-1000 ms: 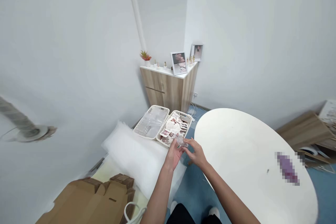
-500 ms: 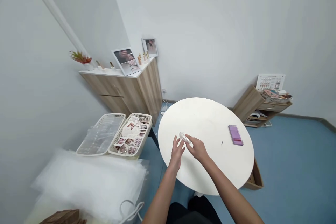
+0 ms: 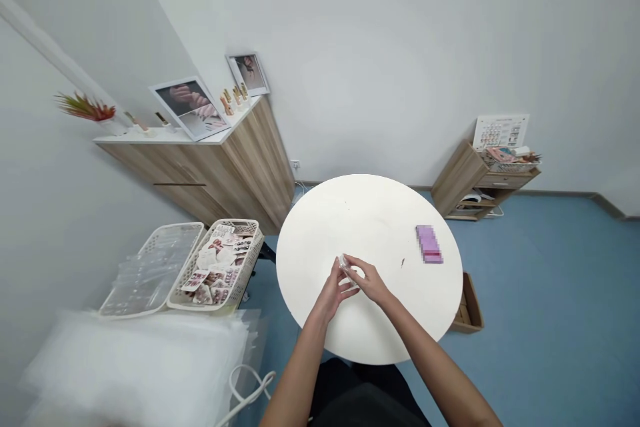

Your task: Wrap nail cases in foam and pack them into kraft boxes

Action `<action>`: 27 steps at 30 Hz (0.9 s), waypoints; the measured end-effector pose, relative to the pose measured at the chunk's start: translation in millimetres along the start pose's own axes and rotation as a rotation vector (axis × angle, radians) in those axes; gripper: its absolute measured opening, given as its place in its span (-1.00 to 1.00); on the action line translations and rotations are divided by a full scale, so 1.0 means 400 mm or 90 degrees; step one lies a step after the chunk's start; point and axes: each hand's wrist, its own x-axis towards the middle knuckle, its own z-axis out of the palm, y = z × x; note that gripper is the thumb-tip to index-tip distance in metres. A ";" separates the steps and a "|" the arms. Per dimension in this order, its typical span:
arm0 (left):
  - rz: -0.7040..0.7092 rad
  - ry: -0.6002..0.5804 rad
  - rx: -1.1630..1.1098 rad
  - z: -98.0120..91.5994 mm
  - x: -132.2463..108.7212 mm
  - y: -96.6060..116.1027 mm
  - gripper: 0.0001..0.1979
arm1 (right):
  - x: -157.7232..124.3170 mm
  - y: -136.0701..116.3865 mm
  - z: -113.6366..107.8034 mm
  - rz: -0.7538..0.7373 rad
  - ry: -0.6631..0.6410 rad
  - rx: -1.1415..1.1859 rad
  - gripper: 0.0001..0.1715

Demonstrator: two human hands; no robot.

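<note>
Both my hands meet over the near part of a round white table (image 3: pixel 370 213). My left hand (image 3: pixel 331 293) and my right hand (image 3: pixel 369 281) pinch a small clear plastic packet (image 3: pixel 347 266) between their fingertips, just above the tabletop. A pink, blurred flat object (image 3: pixel 429 244) lies on the table to the right of my hands, with a tiny dark speck beside it.
Two white baskets stand at the left: one (image 3: pixel 150 268) with clear packets, one (image 3: pixel 220 265) with several small pink items. A pile of clear bags (image 3: pixel 135 367) lies in front of them. A wooden cabinet (image 3: pixel 220 160) with pictures stands behind, a low shelf (image 3: pixel 480 177) at the right wall.
My view has swung right from the baskets to the round table. Both hands carried the clear packet from above the basket to over the table's near part.
</note>
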 end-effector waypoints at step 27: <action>-0.066 0.055 0.021 -0.159 0.136 -0.092 -0.25 | 0.012 0.189 0.039 0.209 0.181 0.036 -0.37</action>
